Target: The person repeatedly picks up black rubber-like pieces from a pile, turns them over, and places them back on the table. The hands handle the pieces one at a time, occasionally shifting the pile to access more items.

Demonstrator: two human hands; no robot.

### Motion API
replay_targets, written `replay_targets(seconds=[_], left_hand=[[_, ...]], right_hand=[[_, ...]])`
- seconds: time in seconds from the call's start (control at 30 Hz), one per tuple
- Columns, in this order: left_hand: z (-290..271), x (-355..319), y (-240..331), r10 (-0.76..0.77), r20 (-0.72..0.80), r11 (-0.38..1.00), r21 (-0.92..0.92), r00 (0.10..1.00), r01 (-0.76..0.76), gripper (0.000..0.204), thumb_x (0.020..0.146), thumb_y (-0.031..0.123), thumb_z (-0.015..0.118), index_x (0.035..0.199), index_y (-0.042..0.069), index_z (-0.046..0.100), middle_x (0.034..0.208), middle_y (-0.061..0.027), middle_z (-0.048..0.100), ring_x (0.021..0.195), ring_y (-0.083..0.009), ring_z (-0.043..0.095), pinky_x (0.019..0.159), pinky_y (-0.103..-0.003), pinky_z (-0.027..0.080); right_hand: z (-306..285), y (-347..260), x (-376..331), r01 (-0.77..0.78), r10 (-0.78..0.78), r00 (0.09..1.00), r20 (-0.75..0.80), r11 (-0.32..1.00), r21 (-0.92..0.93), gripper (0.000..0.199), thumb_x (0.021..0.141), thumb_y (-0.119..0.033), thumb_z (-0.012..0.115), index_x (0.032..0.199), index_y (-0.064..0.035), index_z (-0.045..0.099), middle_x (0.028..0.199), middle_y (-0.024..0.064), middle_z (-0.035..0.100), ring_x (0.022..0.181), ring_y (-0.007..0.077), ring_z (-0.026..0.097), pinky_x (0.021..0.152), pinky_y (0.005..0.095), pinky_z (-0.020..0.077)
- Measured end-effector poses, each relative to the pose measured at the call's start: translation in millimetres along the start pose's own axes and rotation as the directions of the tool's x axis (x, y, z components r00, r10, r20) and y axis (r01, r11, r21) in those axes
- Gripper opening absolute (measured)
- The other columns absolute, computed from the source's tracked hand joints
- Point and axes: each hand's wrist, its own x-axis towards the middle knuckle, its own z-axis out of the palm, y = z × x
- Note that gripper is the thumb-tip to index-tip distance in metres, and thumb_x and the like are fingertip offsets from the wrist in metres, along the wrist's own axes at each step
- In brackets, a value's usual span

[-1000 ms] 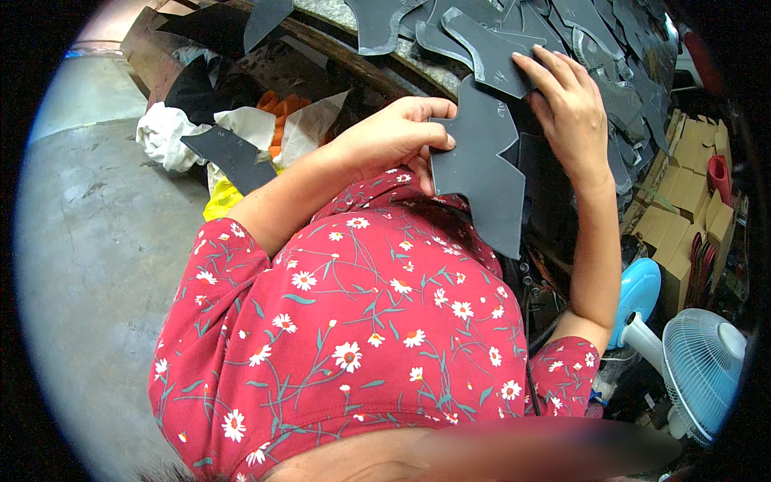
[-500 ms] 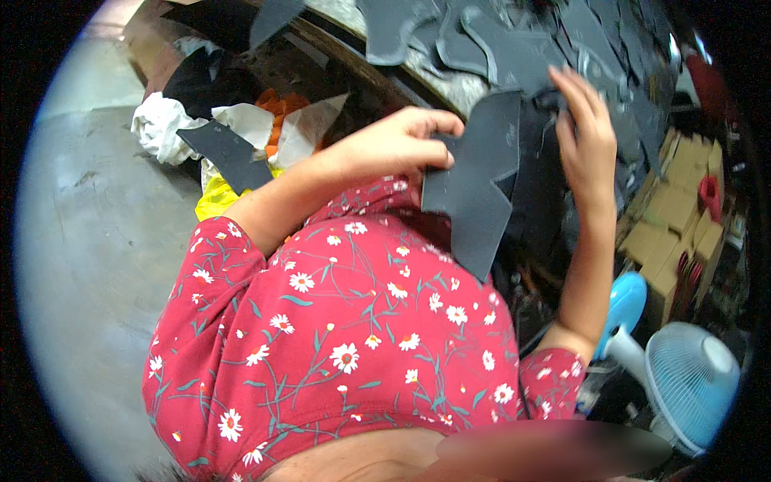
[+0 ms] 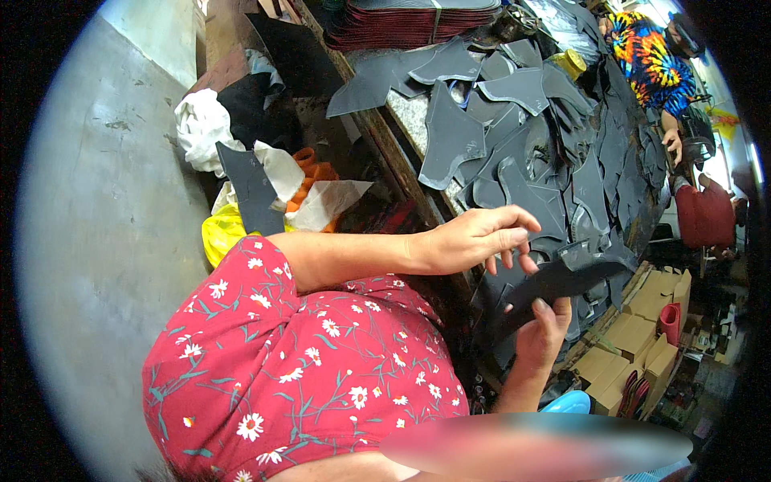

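Note:
My right hand (image 3: pixel 542 341) grips a dark cut-out panel (image 3: pixel 562 283), thumb on its near side. The panel is thin and black on the face turned to me, and it is held tilted above the worktable. My left hand (image 3: pixel 482 241) hovers just beyond its left end, fingers loosely bent and apart, with nothing seen in them. Whether a fingertip touches the panel is hard to tell. Beyond both hands, many similar dark grey panels (image 3: pixel 454 140) with pale edges lie overlapping on the table (image 3: pixel 408 120).
A strapped stack of dark red-edged sheets (image 3: pixel 401 24) stands at the far end. Cloth scraps (image 3: pixel 205 132) and a yellow bag (image 3: pixel 227 233) lie left of the table. Cardboard boxes (image 3: pixel 630 333) stand right. A person in a multicoloured shirt (image 3: pixel 649 60) is at the far right.
The view has shifted toward the table. The panel has passed from my left hand to my right and turned its black face to me. My left hand has let go.

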Motion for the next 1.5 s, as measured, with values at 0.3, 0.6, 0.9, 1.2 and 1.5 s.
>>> replay_targets(seconds=[0.3,0.6,0.9,1.2,1.5], left_hand=[[-10.1,1.4,-12.6,0.464,0.286,0.234,0.873,0.838,-0.427,0.013,0.077,0.011,0.067,0.089,0.008,0.062,0.083,-0.0061,0.059,0.079,-0.0244,0.06,0.069,-0.036,0.051],[-7.5,2.9,-12.2,0.369,0.369,0.258,0.841,0.853,-0.475,0.012,0.075,0.013,0.064,0.073,0.008,0.054,0.075,-0.0067,0.053,0.073,-0.0254,0.06,0.063,-0.037,0.049],[-78.4,89.8,47.0,0.68,0.249,-0.266,0.96,0.689,-0.085,0.027,0.088,0.028,0.058,0.072,0.007,0.062,0.078,-0.0129,0.063,0.072,-0.0308,0.062,0.067,-0.04,0.053],[-136.7,157.3,45.3,0.457,-0.132,-0.42,0.84,0.88,0.344,0.042,0.077,0.041,0.073,0.103,0.009,0.071,0.11,-0.0123,0.064,0.11,-0.0323,0.054,0.088,-0.047,0.046],[-133.1,161.9,61.4,0.412,-0.29,-0.246,0.877,0.864,0.412,0.05,0.081,0.024,0.072,0.123,0.006,0.053,0.108,-0.0188,0.067,0.093,-0.0322,0.067,0.078,-0.047,0.053]], right_hand=[[-0.6,-11.0,0.9,-0.098,0.102,0.989,0.103,0.994,-0.039,0.052,0.073,-0.022,0.068,0.119,0.0007,0.059,0.125,0.0324,0.056,0.068,0.0142,0.066,0.056,0.0255,0.0563],[-4.5,-12.4,-8.8,-0.137,0.137,0.981,0.141,0.991,-0.01,0.054,0.075,-0.018,0.069,0.124,0.0015,0.057,0.126,0.0315,0.056,0.078,0.0186,0.067,0.063,0.0283,0.055],[-15.6,-16.6,5.0,0.056,-0.019,0.955,-0.296,0.992,0.116,0.054,0.083,0.003,0.056,0.136,-0.0029,0.046,0.126,0.0124,0.059,0.11,0.0264,0.061,0.095,0.0385,0.0508],[-22.0,-4.7,-5.1,0.057,-0.047,0.964,-0.261,0.998,0.033,0.038,0.088,-0.005,0.06,0.126,-0.0045,0.057,0.118,0.008,0.064,0.106,0.0208,0.062,0.096,0.0353,0.0471],[-21.6,-7.1,-5.2,0.046,-0.045,0.964,-0.263,0.999,-0.002,0.031,0.089,-0.007,0.061,0.12,-0.0041,0.06,0.112,0.0067,0.067,0.099,0.0176,0.064,0.091,0.032,0.0494]])
